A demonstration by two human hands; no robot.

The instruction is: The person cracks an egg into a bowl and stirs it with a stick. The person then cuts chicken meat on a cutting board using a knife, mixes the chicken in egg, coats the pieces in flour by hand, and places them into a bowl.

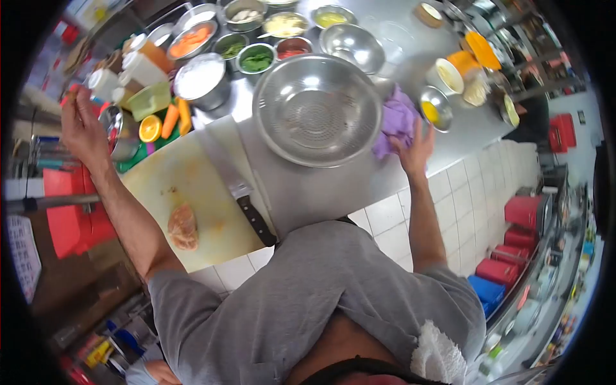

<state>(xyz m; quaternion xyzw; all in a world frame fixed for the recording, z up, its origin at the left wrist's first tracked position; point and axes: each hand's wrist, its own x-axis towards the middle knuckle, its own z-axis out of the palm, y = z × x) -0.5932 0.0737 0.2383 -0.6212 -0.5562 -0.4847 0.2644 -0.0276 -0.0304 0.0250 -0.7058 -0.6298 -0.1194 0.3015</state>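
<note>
The right hand (416, 149) touches the cloth (399, 117), fingers spread, between the colander (317, 110) and the egg bowl (436, 109). Bare counter (308, 196) lies between the colander and the front edge; bowls crowd its far side. The knife (231, 179) lies along the board's (144, 186) right side, handle near the front edge; the meat (183, 228) is on the board. The left hand (83, 127) is raised beyond the board; blur hides whether its fingers pinch anything.

Table (346, 199): smooth, glossy metal. Colander (316, 112): shiny, perforated metal. Cloth (398, 119): matt purple fabric. Knife blade (218, 157): metal, faintly shiny.
</note>
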